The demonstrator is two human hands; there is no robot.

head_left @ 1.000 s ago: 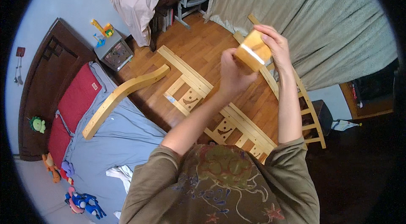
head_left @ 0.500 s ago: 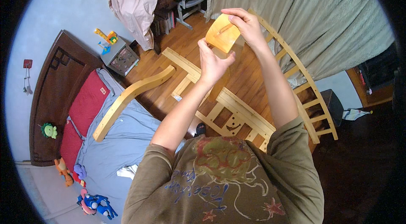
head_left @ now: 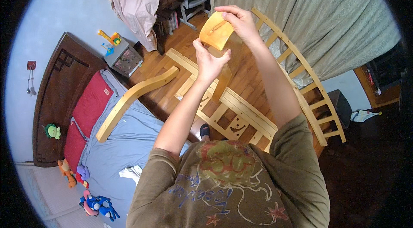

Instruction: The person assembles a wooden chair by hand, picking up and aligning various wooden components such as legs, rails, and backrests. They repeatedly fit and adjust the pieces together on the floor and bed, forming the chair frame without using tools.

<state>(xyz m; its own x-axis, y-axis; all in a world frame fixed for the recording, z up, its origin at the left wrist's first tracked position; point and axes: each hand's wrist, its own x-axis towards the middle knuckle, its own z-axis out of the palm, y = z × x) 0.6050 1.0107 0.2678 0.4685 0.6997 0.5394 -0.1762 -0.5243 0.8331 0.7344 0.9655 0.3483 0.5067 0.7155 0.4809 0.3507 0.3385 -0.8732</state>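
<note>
Steady the post (head_left: 216, 34) evenly, the right hand (head_left: 243, 24) gripping its top edge, the left hand (head_left: 209, 63) spread wide around its sides.

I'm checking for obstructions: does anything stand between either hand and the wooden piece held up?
Nothing visible does. The right hand holds the wooden piece directly at its upper edge, and the left hand is right at its lower side, with no object between.
</note>
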